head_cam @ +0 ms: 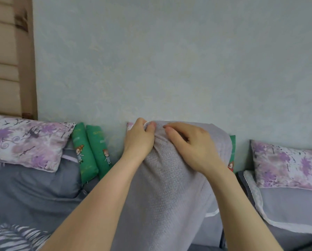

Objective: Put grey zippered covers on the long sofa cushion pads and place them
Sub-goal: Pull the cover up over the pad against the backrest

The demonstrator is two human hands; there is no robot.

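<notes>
A long cushion in a grey textured cover [167, 187] stands upright in front of me, its top end against the wall. My left hand [138, 140] pinches the cover's top left corner, where a bit of white pad shows between the fingers. My right hand [191, 144] lies on the cover just right of it, fingers bent and pressing into the cloth. The lower end of the cushion runs out of the bottom of the view. No zipper shows.
Purple floral pillows lie at the left [24, 140] and right [287, 165] on grey bedding [30, 187]. Two green cartoon cushions [90, 153] lean on the wall left of my hands, another green one [232, 151] peeks out behind the cover. A pale wall [169, 60] rises behind.
</notes>
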